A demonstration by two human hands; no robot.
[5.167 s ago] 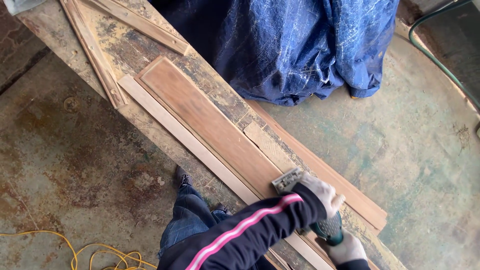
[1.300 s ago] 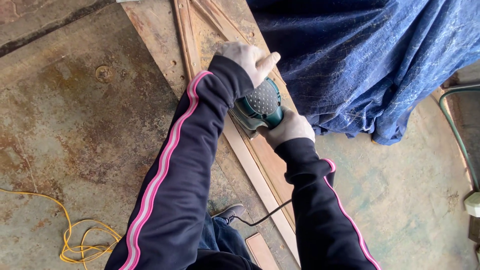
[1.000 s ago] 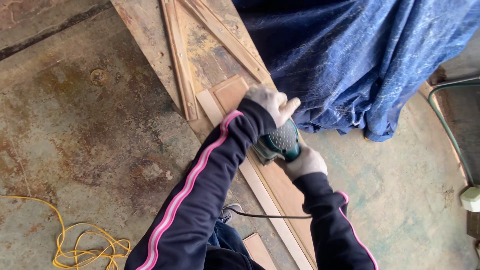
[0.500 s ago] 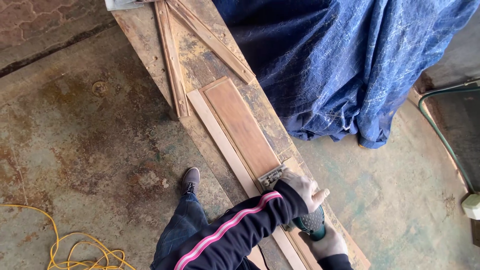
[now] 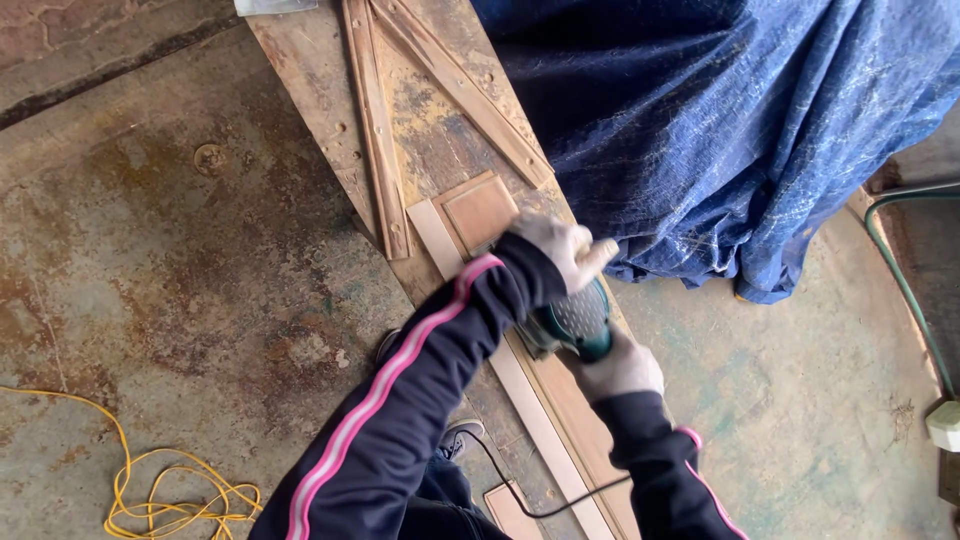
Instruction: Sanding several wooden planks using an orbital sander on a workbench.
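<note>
A green electric sander (image 5: 572, 326) rests on a long reddish-brown wooden board (image 5: 482, 212) that lies along a worn workbench (image 5: 300, 60). My left hand (image 5: 562, 246), in a pale glove, presses on the sander's front. My right hand (image 5: 622, 367), also gloved, grips the rear handle. The sander sits toward the board's far end, and only that end shows beyond my left hand. A pale wooden strip (image 5: 530, 412) runs alongside the board on its near side. The sander's black cord (image 5: 540, 508) trails down by my right sleeve.
A blue tarpaulin (image 5: 720, 120) covers something bulky right of the bench. Two thin wooden battens (image 5: 378, 130) lie in a V at the bench's far end. A yellow cable (image 5: 150, 490) coils on the rusty floor at left. A green hose (image 5: 900, 270) runs at far right.
Half a second ago the sander was at the board's near end; both hands have pushed it back toward the far end, covering most of the board.
</note>
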